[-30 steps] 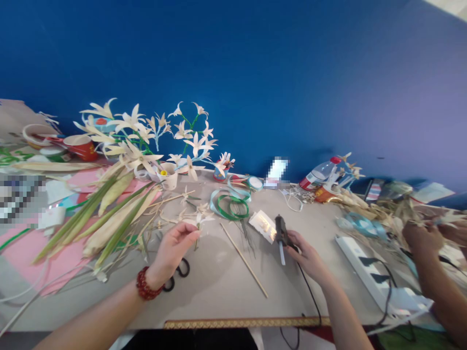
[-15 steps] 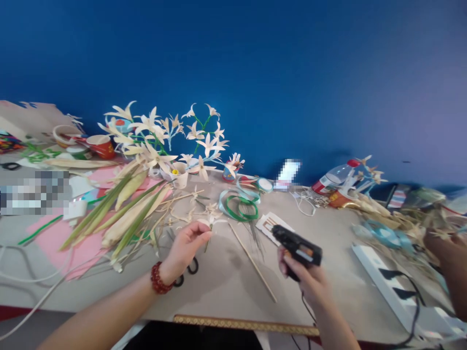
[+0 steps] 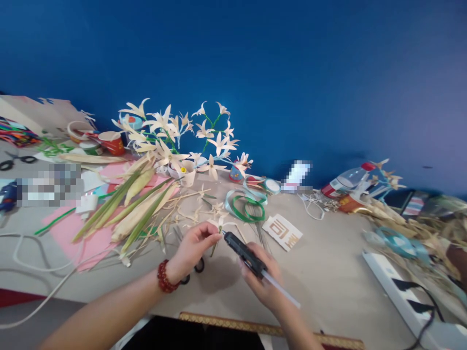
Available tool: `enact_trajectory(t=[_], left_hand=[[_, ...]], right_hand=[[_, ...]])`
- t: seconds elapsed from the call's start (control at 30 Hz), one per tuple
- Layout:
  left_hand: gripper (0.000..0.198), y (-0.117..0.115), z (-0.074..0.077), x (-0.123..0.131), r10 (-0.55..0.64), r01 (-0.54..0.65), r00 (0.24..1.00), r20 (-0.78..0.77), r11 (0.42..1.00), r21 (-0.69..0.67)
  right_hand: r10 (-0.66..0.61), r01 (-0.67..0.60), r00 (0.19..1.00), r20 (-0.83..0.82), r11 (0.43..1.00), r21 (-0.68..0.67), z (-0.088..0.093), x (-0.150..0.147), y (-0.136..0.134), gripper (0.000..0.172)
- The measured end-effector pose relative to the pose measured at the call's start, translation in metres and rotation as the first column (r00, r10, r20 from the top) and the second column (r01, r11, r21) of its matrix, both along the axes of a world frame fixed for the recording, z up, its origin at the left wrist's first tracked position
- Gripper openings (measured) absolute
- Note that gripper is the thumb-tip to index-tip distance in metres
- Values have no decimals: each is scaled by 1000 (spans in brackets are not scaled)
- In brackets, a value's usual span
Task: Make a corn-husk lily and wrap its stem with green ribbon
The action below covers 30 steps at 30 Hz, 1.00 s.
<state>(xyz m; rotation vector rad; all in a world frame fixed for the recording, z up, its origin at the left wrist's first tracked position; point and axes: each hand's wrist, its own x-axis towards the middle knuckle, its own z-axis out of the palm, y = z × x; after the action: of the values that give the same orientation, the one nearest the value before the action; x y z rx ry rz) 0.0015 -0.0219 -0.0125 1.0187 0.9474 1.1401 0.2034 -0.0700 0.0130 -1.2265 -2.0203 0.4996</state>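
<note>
My left hand point(image 3: 193, 248), with a red bead bracelet on the wrist, pinches a small cream husk flower point(image 3: 220, 222) on a short green stem. My right hand point(image 3: 263, 282) grips a black glue gun point(image 3: 243, 253) with a clear glue stick sticking out the back. The gun's nozzle points left and touches the flower's base right by my left fingertips. Black scissors point(image 3: 195, 270) lie on the table partly hidden under my left hand.
Corn husks and green leaves point(image 3: 134, 209) lie on pink paper to the left. A bouquet of cream flowers point(image 3: 182, 136) stands behind. Green and blue ribbon rolls point(image 3: 246, 204), a printed card point(image 3: 282, 232), a white power strip point(image 3: 404, 296) and a bottle point(image 3: 346, 180) lie to the right.
My right hand lifted the glue gun off the table and swung it left, bringing the nozzle to the flower in my left hand. The other person's hands at the right have left the view.
</note>
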Motion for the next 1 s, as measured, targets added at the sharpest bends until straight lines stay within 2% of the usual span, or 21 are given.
enact_trajectory(t=[0.17, 0.4, 0.73, 1.0], left_hand=[[23, -2, 6, 0, -5, 5, 1000, -4, 1000, -12], [24, -1, 4, -1, -5, 5, 1000, 9, 1000, -19], [29, -2, 11, 0, -1, 0, 1000, -9, 1000, -27], [26, -1, 7, -1, 9, -9, 1000, -13, 1000, -7]], right_hand=[[11, -11, 1000, 12, 1000, -4, -3, 0, 1, 2], [14, -15, 999, 48, 1000, 8, 4, -4, 3, 3], [14, -16, 997, 73, 999, 30, -1, -1, 3, 3], [24, -27, 996, 85, 999, 38, 0, -1, 3, 3]])
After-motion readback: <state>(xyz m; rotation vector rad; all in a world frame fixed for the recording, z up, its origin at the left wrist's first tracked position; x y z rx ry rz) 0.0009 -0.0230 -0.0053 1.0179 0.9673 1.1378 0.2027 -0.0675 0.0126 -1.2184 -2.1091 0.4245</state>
